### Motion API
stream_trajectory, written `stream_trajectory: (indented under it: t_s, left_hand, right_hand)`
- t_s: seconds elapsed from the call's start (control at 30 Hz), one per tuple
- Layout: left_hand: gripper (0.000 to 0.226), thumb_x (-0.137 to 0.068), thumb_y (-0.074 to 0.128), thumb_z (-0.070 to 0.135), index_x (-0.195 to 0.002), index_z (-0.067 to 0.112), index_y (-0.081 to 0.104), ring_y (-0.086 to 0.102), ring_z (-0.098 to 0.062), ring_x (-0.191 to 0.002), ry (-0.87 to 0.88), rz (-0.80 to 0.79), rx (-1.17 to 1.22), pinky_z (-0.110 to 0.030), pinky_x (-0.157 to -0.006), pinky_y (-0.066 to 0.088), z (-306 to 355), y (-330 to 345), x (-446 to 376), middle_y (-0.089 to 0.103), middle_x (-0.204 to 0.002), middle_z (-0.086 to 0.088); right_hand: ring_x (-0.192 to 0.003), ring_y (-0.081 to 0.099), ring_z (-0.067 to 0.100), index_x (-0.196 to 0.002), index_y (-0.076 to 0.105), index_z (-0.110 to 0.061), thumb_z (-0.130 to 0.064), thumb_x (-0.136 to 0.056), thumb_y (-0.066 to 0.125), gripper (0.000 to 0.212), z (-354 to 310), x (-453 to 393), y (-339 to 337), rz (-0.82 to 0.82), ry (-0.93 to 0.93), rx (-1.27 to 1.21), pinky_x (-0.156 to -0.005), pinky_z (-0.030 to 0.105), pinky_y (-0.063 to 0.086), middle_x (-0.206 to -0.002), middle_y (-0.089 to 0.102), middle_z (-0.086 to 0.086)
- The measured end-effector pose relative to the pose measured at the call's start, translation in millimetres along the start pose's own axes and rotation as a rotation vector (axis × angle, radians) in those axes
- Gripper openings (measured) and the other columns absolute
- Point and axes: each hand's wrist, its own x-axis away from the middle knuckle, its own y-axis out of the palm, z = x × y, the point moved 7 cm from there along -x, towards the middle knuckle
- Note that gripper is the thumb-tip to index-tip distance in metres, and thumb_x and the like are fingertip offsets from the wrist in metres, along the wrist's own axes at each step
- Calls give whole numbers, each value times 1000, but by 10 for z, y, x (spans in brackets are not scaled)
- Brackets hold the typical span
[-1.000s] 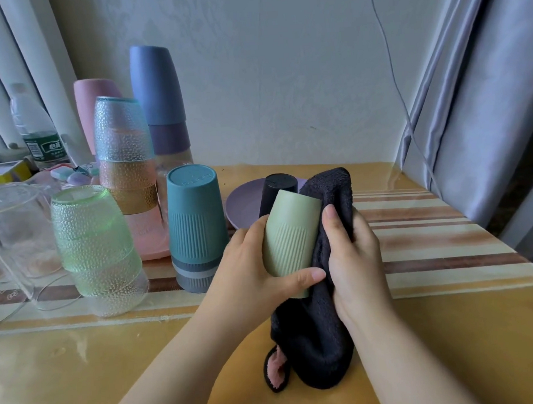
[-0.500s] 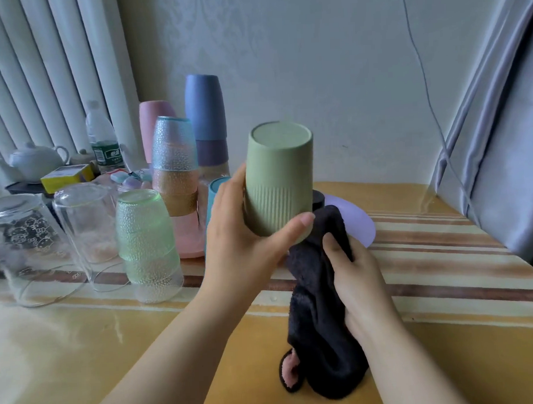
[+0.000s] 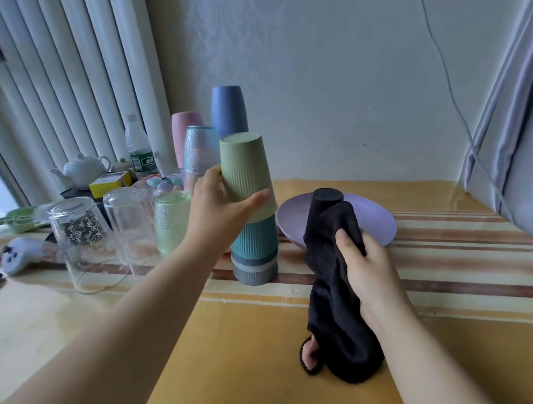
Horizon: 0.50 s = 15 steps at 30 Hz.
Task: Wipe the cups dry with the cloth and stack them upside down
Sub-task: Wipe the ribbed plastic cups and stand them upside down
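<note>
The green cup is upside down, its flat base facing up and its open mouth down, long axis close to vertical with the top leaning slightly left; its mouth sits over the top of the teal cup, which is itself inverted on a grey cup standing mouth-down on the striped surface; the left hand reaches in from the lower left with the forearm stretched forward, fingers behind the green cup and the thumb curled across its ribbed lower half, gripping it; the right hand is well apart to the right, palm turned inward, fingers wrapped round the black cloth, which hangs down in a bunch until its lower end touches the surface, a pink edge showing at the bottom; just behind the cloth's top stands a black cup, base up, in front of a purple plate; left of the stack stand a green pebbled glass and two clear glasses, all inverted; further back rise taller stacks topped by a blue cup and a pink cup
</note>
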Motion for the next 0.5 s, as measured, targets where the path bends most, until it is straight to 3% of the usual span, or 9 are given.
stream_trajectory:
  t_s: [0.13, 0.23, 0.33, 0.4, 0.5]
  left_hand:
    - [71, -68, 86, 31, -126, 20, 46, 53, -22, -114, -50, -98, -82, -45, -97, 48, -254, 198, 162, 54, -121, -1]
    - [76, -70, 85, 28, -132, 19, 43, 50, -21, -118, -33, -111, -120, -40, -99, 45, -314, 253, 262, 47, -118, 3]
    - [91, -69, 86, 28, -143, 19, 34, 43, -24, -128, 13, -83, -165, -38, -106, 37, -319, 269, 330, 42, -136, -5]
    - [99, -68, 86, 28, -147, 16, 27, 34, -26, -133, 129, 22, -208, -39, -112, 30, -251, 226, 447, 32, -142, -9]
    - [88, -71, 78, 39, -140, 15, 29, 32, -28, -123, 478, 215, -390, -46, -107, 30, -48, 212, 678, 28, -132, -4]
  right_hand:
    - [-87, 68, 14, -84, 67, -28, -32, -93, 54, 16, 7, -18, -17, 14, -7, -9, -84, 41, 54, -83, 72, -11]
    - [-87, 68, 16, -85, 67, -26, -33, -92, 55, 16, 16, -34, -27, 27, -6, -13, -84, 42, 54, -84, 73, -9]
    - [-88, 68, 17, -86, 67, -25, -33, -92, 55, 15, 25, -46, -46, 40, -1, -22, -85, 43, 54, -85, 73, -8]
    - [-88, 67, 16, -86, 67, -26, -33, -92, 55, 16, 23, -56, -82, 57, -1, -27, -85, 42, 53, -85, 72, -10]
    - [-91, 67, 19, -89, 67, -27, -35, -92, 55, 15, 35, -82, -167, 101, 25, -49, -86, 43, 54, -91, 72, -4]
